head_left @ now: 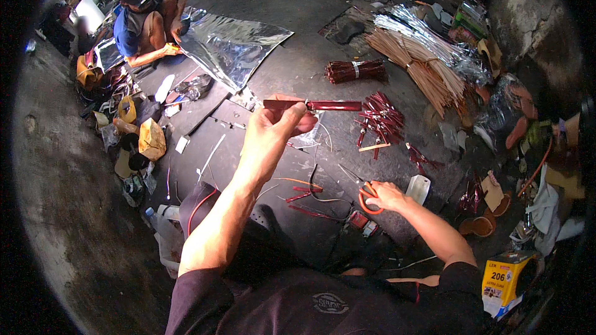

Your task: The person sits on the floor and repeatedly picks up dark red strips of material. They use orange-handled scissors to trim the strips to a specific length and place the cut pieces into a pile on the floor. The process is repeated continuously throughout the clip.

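My left hand (pixel 282 119) is raised in front of me, its thumb and fingers pinching a glossy dark red strip (pixel 338 105). The strip lies level and has a small shiny piece near its middle. Lower and to the right, my right hand (pixel 390 196) grips scissors (pixel 362 201) by their orange handles, blades pointing up and left. Beyond the strip is a pile of short dark red strips (pixel 380 116) with pale ends. Behind that pile lies a tied bundle of dark red strips (pixel 355 72). A few loose red strips (pixel 305 192) lie nearer to me.
Long brown strips (pixel 413 68) and silvery strips (pixel 428 37) lie at the far right. At far left a person (pixel 146 22) crouches over a silver sheet (pixel 239 46). Bags and scraps line the left; a yellow can (pixel 501 280) stands near right.
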Tool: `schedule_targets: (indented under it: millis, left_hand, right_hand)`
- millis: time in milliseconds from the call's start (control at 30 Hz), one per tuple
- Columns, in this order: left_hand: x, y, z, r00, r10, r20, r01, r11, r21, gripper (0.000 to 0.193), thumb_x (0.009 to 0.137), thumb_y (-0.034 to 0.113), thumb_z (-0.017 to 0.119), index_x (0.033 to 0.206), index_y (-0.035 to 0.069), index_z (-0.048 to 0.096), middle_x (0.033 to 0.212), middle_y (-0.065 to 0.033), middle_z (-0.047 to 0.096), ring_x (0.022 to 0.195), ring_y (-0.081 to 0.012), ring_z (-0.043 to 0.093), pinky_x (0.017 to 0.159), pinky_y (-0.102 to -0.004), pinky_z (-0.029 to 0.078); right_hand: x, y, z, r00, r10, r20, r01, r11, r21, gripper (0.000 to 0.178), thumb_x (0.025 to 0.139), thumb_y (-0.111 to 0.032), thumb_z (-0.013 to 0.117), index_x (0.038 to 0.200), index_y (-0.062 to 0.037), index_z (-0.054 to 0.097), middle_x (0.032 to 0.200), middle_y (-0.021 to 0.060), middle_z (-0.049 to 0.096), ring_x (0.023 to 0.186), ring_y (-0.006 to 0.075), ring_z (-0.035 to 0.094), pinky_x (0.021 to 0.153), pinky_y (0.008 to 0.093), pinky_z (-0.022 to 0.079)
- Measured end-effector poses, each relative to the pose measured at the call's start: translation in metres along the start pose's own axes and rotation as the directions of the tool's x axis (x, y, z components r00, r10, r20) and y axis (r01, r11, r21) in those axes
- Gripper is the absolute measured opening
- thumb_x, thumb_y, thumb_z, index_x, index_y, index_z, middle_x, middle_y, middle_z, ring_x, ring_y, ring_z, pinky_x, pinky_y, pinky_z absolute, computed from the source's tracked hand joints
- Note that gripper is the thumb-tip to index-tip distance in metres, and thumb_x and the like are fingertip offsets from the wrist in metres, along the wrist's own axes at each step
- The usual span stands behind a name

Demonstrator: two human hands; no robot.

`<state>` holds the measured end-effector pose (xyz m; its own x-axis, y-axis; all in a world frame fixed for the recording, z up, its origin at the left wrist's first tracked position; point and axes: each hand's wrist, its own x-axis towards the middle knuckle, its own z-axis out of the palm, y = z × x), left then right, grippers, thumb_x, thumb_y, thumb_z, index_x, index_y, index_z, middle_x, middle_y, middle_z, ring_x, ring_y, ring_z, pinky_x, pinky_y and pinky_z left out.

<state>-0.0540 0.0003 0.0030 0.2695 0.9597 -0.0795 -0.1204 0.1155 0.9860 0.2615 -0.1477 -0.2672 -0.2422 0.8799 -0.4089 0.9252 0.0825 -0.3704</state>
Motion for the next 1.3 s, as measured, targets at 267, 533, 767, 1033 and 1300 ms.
schedule_targets:
  millis: [267,533,767,1033,1300]
  left_hand:
    - [-0.018,0.002,0.021,0.993,-0.098,0.073,0.099,0.995,-0.007,0.019,0.096,0.012,0.062,0.108,-0.003,0.059,0.094,-0.0128,0.07,0.086,-0.0181,0.069,0.081,-0.0317,0.057]
    - [-0.024,-0.016,0.016,0.938,-0.268,0.22,0.335,0.861,-0.382,0.021,0.096,0.014,0.062,0.113,0.002,0.061,0.101,-0.0094,0.069,0.085,-0.0162,0.069,0.08,-0.0277,0.057]
    - [-0.032,-0.03,0.014,0.859,-0.407,0.311,0.511,0.644,-0.57,0.019,0.094,0.018,0.065,0.107,0.004,0.062,0.099,-0.0057,0.067,0.085,-0.0135,0.066,0.08,-0.0251,0.057]
    - [-0.03,-0.026,0.016,0.923,-0.34,0.183,0.386,0.823,-0.417,0.027,0.093,0.022,0.067,0.112,0.003,0.06,0.104,-0.0084,0.064,0.096,-0.0166,0.063,0.086,-0.0296,0.052]
    - [-0.034,-0.006,0.023,0.937,0.33,0.114,-0.345,0.818,0.461,0.027,0.089,0.015,0.07,0.111,0.001,0.065,0.101,-0.0088,0.069,0.091,-0.0147,0.064,0.081,-0.0302,0.051]
  right_hand:
    - [-0.03,-0.145,-0.225,0.908,-0.092,-0.409,0.391,0.538,0.747,0.045,0.092,-0.024,0.071,0.126,-0.0009,0.054,0.106,0.0048,0.059,0.091,0.0117,0.062,0.083,0.0278,0.053]
    - [-0.013,-0.192,-0.218,0.714,-0.166,-0.68,0.642,0.541,0.543,0.034,0.085,-0.011,0.074,0.114,-0.0038,0.059,0.103,0.0104,0.067,0.09,0.0179,0.07,0.08,0.0329,0.057]
    - [-0.004,-0.201,-0.218,0.597,-0.113,-0.794,0.641,0.662,0.388,0.026,0.081,-0.015,0.079,0.099,-0.0033,0.063,0.091,0.0095,0.068,0.084,0.0199,0.069,0.074,0.0325,0.055]
    - [-0.008,-0.204,-0.221,0.47,-0.213,-0.857,0.594,0.794,0.128,0.025,0.081,-0.017,0.079,0.095,-0.005,0.063,0.087,0.0094,0.065,0.078,0.0257,0.067,0.066,0.0358,0.052]
    - [-0.006,-0.19,-0.215,0.43,-0.393,-0.813,0.465,0.868,-0.174,0.028,0.079,-0.015,0.079,0.097,-0.0055,0.06,0.085,0.0093,0.061,0.075,0.0283,0.064,0.063,0.039,0.05]
